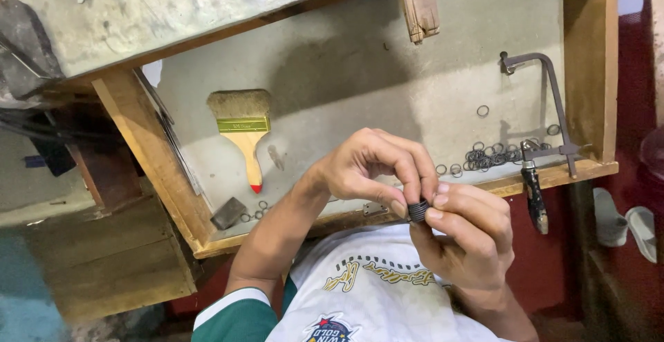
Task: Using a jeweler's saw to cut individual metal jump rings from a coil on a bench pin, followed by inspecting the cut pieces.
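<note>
A wide, shallow wooden drawer with a grey, dusty lining [387, 72] fills most of the view, pulled out beneath a worn grey table [173, 3] at the top. A thin metal jeweller's saw frame with a dark handle [553, 107] hangs over the drawer's right front rim. On the lining to the left lies a flat paintbrush with pale bristles, a gold band and a red-tipped wooden handle [243, 134]. A small dark grey block [228, 212] sits in the drawer's near left corner. A loose heap of small dark wire rings [494, 155] lies near the saw, with a few stray rings apart from it.

Both hands meet just in front of the drawer's near edge, above a white and green shirt. Between them is a small, dark, ribbed stack of metal rings [418, 210], a short cylinder with its long axis running roughly left to right. The left hand [370, 165] reaches in from above, its grip closed with thumb and forefinger pinching one end. The right hand [467, 235] cradles it from below and the side, fingertips clamped on the other end. Both hands touch it equally.
</note>
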